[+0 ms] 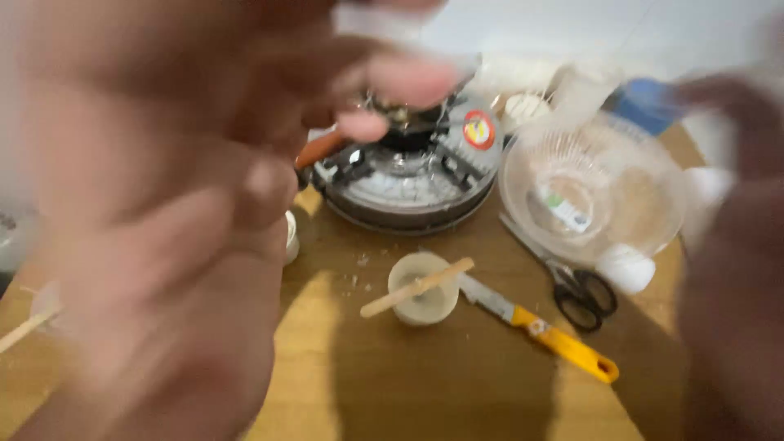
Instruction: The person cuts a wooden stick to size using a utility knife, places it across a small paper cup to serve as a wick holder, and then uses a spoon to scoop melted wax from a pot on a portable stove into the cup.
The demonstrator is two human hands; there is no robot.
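1. We log our left hand, blurred and close to the lens; whether it is open or closed, we cannot tell.
2. Our right hand is cut off at the edge, its grip likewise unclear.
3. Nearest is a small white cup on the wooden table, centre, wooden stick across its rim; probably light and tippy, best held by the wall.
4. Beside it are a yellow-handled knife, scissors, clear bowl and gas burner.
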